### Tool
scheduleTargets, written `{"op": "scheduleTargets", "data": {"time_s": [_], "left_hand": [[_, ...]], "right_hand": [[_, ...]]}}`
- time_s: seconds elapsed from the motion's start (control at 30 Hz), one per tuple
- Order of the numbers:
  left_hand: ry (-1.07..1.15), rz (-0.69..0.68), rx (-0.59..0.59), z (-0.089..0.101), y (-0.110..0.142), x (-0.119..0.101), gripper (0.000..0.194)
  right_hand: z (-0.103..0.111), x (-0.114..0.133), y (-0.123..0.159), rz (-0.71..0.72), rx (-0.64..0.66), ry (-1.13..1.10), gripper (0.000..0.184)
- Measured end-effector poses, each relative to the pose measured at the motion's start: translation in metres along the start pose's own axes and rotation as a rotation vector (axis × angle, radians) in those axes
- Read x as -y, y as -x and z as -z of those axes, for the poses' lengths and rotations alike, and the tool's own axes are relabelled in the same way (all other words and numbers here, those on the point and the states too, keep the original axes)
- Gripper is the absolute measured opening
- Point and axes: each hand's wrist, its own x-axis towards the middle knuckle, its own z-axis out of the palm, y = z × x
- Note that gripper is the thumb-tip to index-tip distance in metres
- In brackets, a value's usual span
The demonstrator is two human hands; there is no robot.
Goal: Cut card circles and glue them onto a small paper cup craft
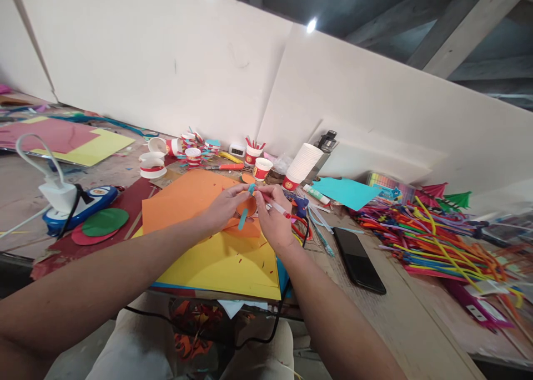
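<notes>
My left hand (227, 208) pinches a small orange round piece (245, 205), which has a light blue strip (243, 219) across it. Whether that piece is a flat disc or the end of a paper cup, I cannot tell. Close beside it, my right hand (272, 216) is closed around a red marker (278, 206), its tip side turned toward the blue strip. Fingers hide where the marker's tip meets the piece. Beneath both hands lie orange paper (179, 199) and yellow paper (225, 263), sprinkled with small scraps.
Paper cups (261, 169) and a tall cup stack (303, 166) stand toward the wall. A glue gun (300, 205), a black phone (358, 261) and colourful pipe cleaners (433, 241) lie to the right. A blue power strip (83, 205) and a green disc (105, 222) are left.
</notes>
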Motion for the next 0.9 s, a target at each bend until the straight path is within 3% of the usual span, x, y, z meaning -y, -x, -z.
{"op": "scheduleTargets", "data": {"time_s": [0.9], "left_hand": [[0.03,0.026,0.004,-0.0017,0.0005,-0.0013,0.044]], "right_hand": [[0.0016,0.0038,0.0011,-0.031,0.004,-0.024,0.011]]}}
